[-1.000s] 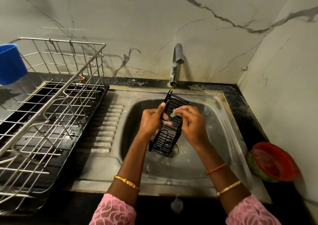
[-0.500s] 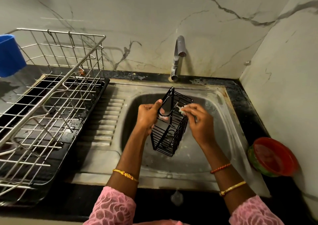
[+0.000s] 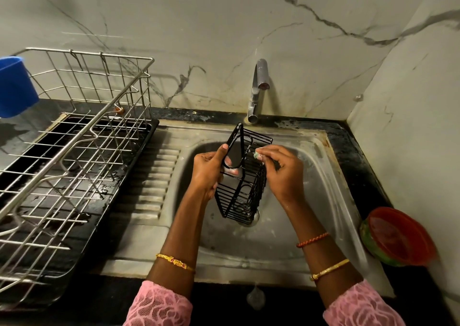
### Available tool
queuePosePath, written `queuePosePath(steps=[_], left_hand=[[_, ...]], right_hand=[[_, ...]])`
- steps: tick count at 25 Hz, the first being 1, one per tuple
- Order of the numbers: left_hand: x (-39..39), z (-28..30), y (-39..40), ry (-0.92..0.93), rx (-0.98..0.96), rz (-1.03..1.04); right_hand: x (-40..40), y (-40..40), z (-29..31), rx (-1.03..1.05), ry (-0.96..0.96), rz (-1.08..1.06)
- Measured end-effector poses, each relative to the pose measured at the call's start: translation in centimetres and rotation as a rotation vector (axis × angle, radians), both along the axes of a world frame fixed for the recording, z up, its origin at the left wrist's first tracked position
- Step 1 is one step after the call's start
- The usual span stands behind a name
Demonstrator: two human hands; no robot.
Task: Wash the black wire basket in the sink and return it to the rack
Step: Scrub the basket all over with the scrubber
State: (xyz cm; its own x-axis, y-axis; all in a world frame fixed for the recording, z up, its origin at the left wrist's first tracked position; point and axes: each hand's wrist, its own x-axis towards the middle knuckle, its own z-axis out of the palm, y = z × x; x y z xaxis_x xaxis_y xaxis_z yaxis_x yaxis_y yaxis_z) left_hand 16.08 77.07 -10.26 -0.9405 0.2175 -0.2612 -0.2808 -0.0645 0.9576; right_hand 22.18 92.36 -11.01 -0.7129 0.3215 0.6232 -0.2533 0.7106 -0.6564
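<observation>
The steel rack (image 3: 74, 166), cut off at the frame's left edge, stands beside the sink (image 3: 323, 201). Over the basin, the left hand (image 3: 207, 173) grips the black wire basket (image 3: 240, 188), tilted on end. The right hand (image 3: 282, 173) pinches a small pale scrubber (image 3: 256, 154) against its rim; what the scrubber is made of is unclear.

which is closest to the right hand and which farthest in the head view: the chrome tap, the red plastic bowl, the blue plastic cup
From the right hand, which pinches a small scrub pad against the black wire basket:
1. Chrome tap, at the wall behind the sink, nearest.
2. Red plastic bowl, on the counter at the right edge.
3. Blue plastic cup, hung on the steel dish rack far to the left, farthest.
</observation>
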Motion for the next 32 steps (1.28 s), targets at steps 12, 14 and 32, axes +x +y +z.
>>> queuePosePath(steps=[12, 14, 32], left_hand=[[-0.7, -1.2, 0.3, -0.019, 0.009, 0.065], [-0.5, -1.1, 0.5, -0.012, 0.002, 0.031], [-0.1, -1.2, 1.0, 0.003, -0.025, -0.046]], right_hand=[[2.4, -0.9, -1.4, 0.001, -0.057, 0.023], [2.5, -1.2, -1.6, 0.048, -0.027, 0.013], [1.7, -0.8, -0.7, -0.057, 0.004, 0.068]])
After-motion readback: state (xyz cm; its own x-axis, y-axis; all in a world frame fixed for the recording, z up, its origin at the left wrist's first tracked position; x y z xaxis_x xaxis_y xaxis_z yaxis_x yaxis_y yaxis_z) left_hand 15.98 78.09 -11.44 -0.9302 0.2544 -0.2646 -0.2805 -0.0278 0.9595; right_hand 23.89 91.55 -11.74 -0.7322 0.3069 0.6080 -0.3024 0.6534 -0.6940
